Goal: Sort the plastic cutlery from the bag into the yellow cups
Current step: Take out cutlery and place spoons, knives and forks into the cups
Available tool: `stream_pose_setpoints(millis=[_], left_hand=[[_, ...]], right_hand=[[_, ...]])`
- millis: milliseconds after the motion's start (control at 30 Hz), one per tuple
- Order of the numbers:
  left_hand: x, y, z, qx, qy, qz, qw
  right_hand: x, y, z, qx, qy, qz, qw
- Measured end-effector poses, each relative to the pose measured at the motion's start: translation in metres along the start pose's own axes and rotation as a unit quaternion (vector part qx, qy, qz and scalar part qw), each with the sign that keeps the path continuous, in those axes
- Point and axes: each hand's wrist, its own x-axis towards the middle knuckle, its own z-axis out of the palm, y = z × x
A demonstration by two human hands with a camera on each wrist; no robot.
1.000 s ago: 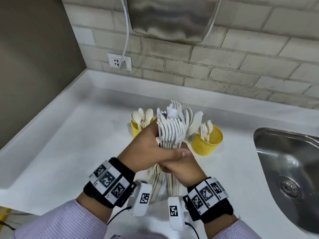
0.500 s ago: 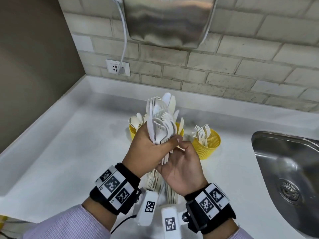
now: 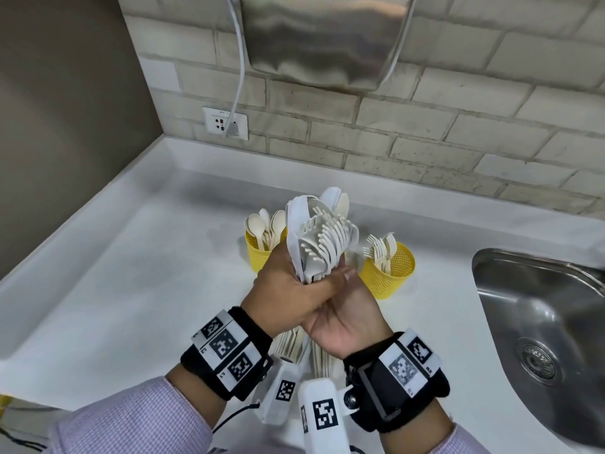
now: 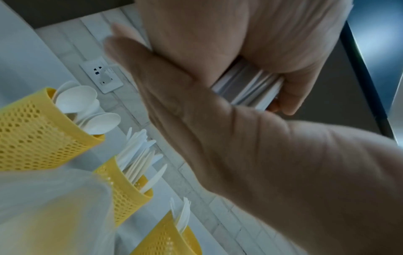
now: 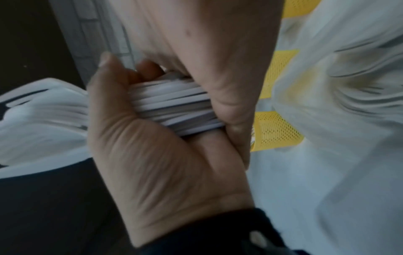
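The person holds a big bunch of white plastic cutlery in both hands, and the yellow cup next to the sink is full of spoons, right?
Not quite. The yellow mesh cup nearest the steel sink holds white plastic forks, as the head view shows. Both hands do hold the bunch of white plastic cutlery.

Matt plastic cutlery [image 3: 322, 237], perforated plastic cups [image 3: 389, 273], glossy steel sink [image 3: 540, 309], rough brick wall [image 3: 458, 126]

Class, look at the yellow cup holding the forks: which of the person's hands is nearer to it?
Right. The right hand grips the cutlery bundle just beside the fork cup; the left hand grips it too, farther off on the spoon cup's side.
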Motion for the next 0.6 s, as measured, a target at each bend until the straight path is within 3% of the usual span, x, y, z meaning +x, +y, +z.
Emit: stream_pose_setpoints(millis=[100, 167, 200, 267, 300, 400, 500, 600], left_hand=[[-0.002, 0.002, 0.000, 0.007, 0.002, 0.022, 1.000], [-0.001, 0.003, -0.003, 0.022, -0.006, 0.038, 0.999], [-0.001, 0.003, -0.004, 0.028, -0.015, 0.043, 0.999], [0.001, 0.004, -0.011, 0.043, -0.027, 0.040, 0.998], [0.002, 0.004, -0.015, 0.063, -0.035, 0.040, 0.997], [0.004, 0.002, -0.029, 0.163, -0.059, 0.077, 0.982], [0.005, 0.004, -0.036, 0.212, -0.058, 0.119, 0.968], [0.008, 0.006, -0.039, 0.240, -0.059, 0.130, 0.960]], right_hand=[[-0.003, 0.003, 0.002, -0.030, -0.002, -0.022, 0.999], [0.000, -0.001, 0.001, -0.134, 0.066, -0.049, 0.988], [0.002, -0.007, -0.001, -0.210, 0.119, -0.086, 0.966], [0.002, -0.030, 0.003, -0.359, 0.208, -0.203, 0.887], [-0.002, -0.045, 0.010, -0.418, 0.216, -0.266, 0.841], [-0.027, -0.083, 0.047, -0.569, 0.104, -0.389, 0.717], [-0.052, -0.097, 0.092, -0.704, -0.042, -0.380, 0.598], [-0.059, -0.099, 0.119, -0.805, -0.109, -0.309, 0.494]])
